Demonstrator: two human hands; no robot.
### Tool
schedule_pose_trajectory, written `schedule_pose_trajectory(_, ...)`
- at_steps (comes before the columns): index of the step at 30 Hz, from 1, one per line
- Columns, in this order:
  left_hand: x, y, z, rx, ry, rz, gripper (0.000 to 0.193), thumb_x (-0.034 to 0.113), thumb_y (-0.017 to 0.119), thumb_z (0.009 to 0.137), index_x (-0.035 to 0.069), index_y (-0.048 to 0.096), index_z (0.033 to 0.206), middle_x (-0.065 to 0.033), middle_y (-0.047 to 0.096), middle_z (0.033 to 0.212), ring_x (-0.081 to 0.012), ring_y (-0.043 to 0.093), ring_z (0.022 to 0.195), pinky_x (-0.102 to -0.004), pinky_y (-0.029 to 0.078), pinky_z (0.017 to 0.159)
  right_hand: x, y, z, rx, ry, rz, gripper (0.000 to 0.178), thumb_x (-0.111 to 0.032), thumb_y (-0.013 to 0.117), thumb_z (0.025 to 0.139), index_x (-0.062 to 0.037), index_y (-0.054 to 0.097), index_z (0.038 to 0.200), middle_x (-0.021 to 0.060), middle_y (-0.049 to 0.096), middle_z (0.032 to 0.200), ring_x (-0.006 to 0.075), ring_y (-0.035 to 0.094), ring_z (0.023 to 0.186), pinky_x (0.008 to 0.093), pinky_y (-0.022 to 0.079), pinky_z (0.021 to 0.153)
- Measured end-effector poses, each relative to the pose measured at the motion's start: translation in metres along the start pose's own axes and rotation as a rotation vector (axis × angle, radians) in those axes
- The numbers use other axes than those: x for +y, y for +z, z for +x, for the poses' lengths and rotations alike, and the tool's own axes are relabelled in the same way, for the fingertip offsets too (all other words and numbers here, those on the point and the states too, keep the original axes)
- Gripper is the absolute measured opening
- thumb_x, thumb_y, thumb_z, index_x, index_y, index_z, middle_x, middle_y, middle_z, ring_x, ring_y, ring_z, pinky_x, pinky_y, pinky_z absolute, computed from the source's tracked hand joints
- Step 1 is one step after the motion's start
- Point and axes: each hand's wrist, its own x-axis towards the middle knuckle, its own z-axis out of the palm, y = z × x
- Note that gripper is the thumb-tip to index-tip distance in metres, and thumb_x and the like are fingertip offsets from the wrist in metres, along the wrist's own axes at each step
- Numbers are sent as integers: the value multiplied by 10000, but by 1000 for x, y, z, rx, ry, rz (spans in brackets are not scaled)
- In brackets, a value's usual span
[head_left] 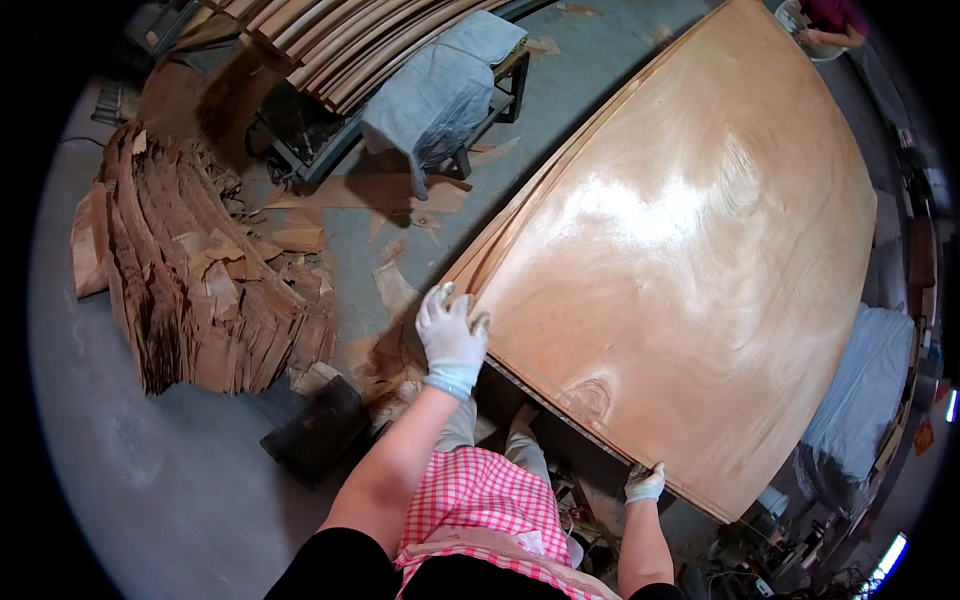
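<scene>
A large, glossy, light-brown wood veneer sheet point(680, 270) lies on top of a stack of similar sheets, reaching from near my body to the far right. At its near left corner is my left hand point(452, 338) in a white glove, fingers curled around the edge with the thumb side over the top. My right hand point(645, 483), also gloved, grips the near edge farther right, its fingertips on the upper face and the rest partly hidden below. Along the left side, the edges of the layers under the top sheet point(560, 175) show slightly fanned.
A thick bundle of rough brown veneer strips point(200, 270) stands on the floor at left. Beyond it are a rack of long curved wood pieces point(350, 45) and a cloth-covered bench point(440, 95). Veneer scraps point(395, 290) litter the floor. Another person point(835, 25) is at the far right.
</scene>
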Motion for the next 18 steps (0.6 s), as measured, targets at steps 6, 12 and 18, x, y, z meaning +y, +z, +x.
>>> schedule_pose_trajectory(6, -9, 17, -29, -65, 170, -44, 579, 259, 610, 865, 38, 459, 1379, -213, 416, 1439, -359, 463, 1262, -443, 373, 1052, 0, -1, 1, 2, -10, -8, 277, -365, 462, 1003, -127, 599, 1042, 18, 677, 947, 173, 654, 769, 283, 547, 597)
schedule_pose_trajectory(12, -7, 5, -20, 149, 245, 96, 392, 262, 575, 883, 101, 603, 1238, -196, 387, 1466, -360, 389, 1336, -522, 310, 1089, 2, -4, 4, -36, -11, 20, 282, -355, 451, 1007, -123, 602, 1061, 19, 682, 966, 175, 654, 789, 301, 548, 633)
schedule_pose_trajectory(18, -6, 21, -28, -37, 250, -340, 428, 227, 657, 838, 31, 605, 1215, -179, 625, 1161, -322, 595, 1070, -432, 440, 975, 3, -1, 3, -8, -28, -1, 287, -368, 445, 1011, -123, 593, 1045, 17, 668, 963, 160, 635, 762, 276, 520, 599)
